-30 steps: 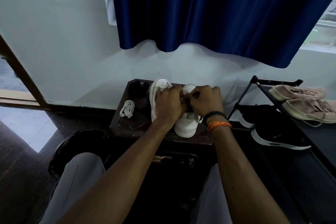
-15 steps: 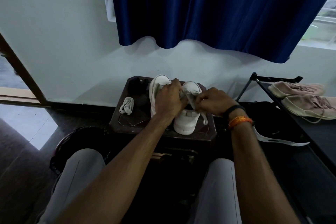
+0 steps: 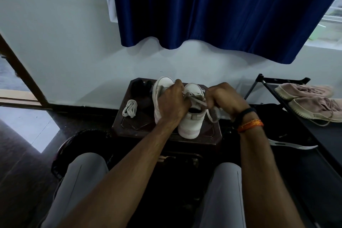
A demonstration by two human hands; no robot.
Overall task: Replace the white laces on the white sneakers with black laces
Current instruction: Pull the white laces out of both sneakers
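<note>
White sneakers (image 3: 190,116), two; pulled lace (image 3: 199,101), one; coiled lace (image 3: 130,108), one.

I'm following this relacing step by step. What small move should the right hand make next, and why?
Probably keep drawing the white lace out to the right until it slips free of the eyelets. The right hand pinches a lace that runs taut to the right sneaker, while the left hand steadies the shoe. One removed lace already lies on the stool.

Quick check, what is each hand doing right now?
Left hand: curled on the right-hand white sneaker, steadying it.
Right hand: pinching the white lace, drawn out sideways.
</note>
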